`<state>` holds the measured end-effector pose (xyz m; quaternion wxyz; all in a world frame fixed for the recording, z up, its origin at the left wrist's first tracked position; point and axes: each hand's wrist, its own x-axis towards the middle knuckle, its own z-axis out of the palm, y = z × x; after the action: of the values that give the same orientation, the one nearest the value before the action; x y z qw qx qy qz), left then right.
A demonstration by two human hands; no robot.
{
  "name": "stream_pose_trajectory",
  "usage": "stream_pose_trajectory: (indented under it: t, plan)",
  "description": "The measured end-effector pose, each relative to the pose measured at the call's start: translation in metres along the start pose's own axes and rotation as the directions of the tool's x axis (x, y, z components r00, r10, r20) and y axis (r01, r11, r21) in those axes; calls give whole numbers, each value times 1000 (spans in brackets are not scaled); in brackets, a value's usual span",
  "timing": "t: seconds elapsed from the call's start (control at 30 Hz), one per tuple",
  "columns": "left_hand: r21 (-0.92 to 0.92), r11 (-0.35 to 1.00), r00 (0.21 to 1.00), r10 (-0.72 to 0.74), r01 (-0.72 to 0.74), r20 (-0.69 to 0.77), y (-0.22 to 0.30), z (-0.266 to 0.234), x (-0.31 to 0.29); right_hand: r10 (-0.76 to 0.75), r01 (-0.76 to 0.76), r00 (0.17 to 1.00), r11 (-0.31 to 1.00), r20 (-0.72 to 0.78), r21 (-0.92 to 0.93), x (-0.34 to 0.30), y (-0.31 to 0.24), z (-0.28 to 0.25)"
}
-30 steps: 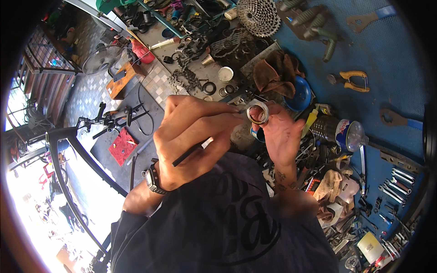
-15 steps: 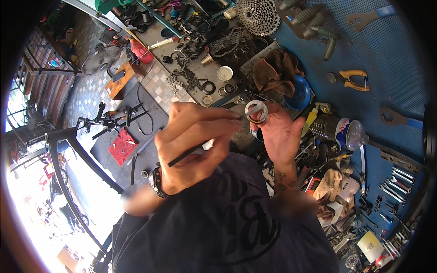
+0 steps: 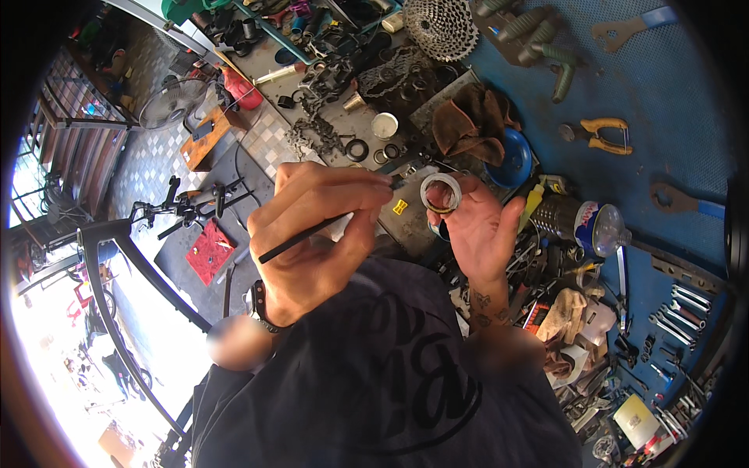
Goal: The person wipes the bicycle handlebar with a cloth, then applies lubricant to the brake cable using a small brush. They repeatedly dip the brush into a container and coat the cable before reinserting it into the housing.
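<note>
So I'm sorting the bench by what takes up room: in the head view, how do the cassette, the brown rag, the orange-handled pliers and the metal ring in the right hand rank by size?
1. brown rag
2. cassette, close to the rag, so that order is unsure
3. orange-handled pliers
4. metal ring, smallest even though it is held nearer the camera by the right hand

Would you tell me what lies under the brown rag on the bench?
The brown rag lies partly over a blue dish, whose right rim shows. The covered part of the dish and the bench under the rag are hidden.
</note>
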<state>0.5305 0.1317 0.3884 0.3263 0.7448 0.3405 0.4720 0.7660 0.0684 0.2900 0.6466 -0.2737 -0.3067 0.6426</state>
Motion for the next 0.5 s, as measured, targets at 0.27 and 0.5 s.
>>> stream_pose_trajectory:
  t: [0.27,0.5]
  plan:
    - [68,998,1000,5,-3,-28,0,-3,0,1,-2,1000,1000,-22,-28,3,-3,3]
    - [101,976,981,192,-194,34,8,5,-4,4,-1,1000,985,20,-173,8,-6,7]
